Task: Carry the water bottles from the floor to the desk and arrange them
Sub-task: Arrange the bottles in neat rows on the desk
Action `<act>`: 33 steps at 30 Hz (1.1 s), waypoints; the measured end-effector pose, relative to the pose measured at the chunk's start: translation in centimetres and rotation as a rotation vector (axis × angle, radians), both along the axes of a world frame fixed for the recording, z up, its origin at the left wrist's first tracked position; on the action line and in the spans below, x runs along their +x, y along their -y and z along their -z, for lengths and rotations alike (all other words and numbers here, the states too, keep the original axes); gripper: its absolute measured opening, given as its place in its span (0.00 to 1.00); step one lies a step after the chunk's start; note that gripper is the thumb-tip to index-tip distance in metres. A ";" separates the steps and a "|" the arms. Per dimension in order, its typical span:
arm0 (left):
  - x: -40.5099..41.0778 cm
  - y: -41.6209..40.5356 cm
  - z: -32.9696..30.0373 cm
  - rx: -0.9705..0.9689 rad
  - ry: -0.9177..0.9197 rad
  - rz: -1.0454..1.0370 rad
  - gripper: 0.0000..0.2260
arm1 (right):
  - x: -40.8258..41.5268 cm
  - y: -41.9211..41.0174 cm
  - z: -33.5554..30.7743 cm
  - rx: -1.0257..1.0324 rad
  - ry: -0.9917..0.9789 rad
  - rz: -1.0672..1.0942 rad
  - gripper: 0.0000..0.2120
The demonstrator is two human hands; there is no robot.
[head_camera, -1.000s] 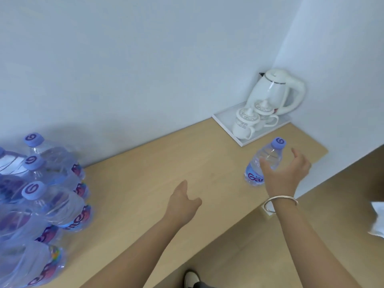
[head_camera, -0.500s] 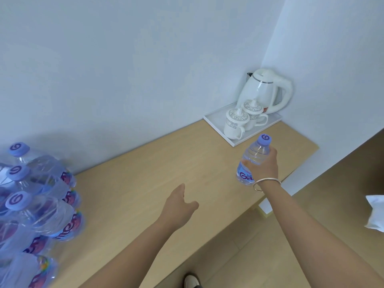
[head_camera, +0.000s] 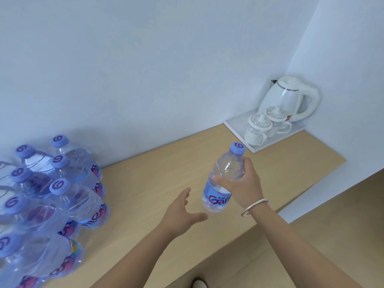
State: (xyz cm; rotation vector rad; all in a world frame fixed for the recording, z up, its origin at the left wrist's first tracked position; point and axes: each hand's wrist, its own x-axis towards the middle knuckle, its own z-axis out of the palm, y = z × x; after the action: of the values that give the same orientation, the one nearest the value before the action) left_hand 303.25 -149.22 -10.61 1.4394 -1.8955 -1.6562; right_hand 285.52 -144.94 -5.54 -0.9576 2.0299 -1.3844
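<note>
The right hand (head_camera: 244, 188) grips one water bottle (head_camera: 223, 179) around its upper body, with the fingers curled on the clear plastic and the thumb on the near side. This bottle leans a little to the right at the top, its purple cap (head_camera: 237, 148) is on, and its base is over the light wooden surface (head_camera: 155, 175); I cannot tell if the base touches the surface. A silver bangle (head_camera: 254, 207) is on the right wrist.

The left hand (head_camera: 182, 215) holds nothing. Its fingers are spread and relaxed, its thumb points toward the bottle, and it is just beside the lower part of the bottle, apart from it.

At the left end of the surface there is a pack of bottles (head_camera: 52, 200) in clear plastic wrap, against the wall. I can count eight purple caps in it; the pack goes out of the picture at the left edge, so the whole number cannot be told.

In the far right corner stands one white tray (head_camera: 234, 124). On it there are one white electric kettle (head_camera: 288, 98) and two white lidded cups (head_camera: 257, 129) side by side in front of the kettle. The held bottle is near the tray, not touching it.

At the bottom edge one shoe tip (head_camera: 199, 284) shows on the wooden floor (head_camera: 311, 231).
</note>
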 end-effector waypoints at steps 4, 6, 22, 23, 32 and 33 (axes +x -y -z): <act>3.0 -0.6 -1.3 0.000 -0.219 -0.093 0.41 | 4.6 1.7 -3.4 -0.050 0.068 -0.169 0.29; 4.4 -1.1 -2.2 -0.055 -0.302 -0.135 0.34 | 6.5 2.4 -4.8 -0.056 0.078 -0.256 0.30; 16.8 -1.5 -5.4 0.142 -0.643 -0.243 0.23 | 15.3 7.3 -8.2 -0.091 0.342 -0.872 0.27; 17.2 -1.6 -5.4 0.172 -0.664 -0.229 0.21 | 15.7 7.5 -8.2 -0.073 0.413 -0.925 0.26; 19.1 -2.3 -5.2 0.278 -0.728 -0.252 0.33 | 19.1 9.7 -7.3 -0.038 0.507 -1.033 0.24; 19.3 -2.3 -5.2 0.270 -0.717 -0.265 0.31 | 19.3 9.9 -7.2 -0.032 0.499 -1.036 0.24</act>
State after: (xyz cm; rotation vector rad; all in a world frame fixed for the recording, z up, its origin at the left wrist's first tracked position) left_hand 322.59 -146.96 -5.39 0.9210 -1.0805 -1.9798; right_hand 304.87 -154.84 1.62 -1.2465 0.8853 -0.9128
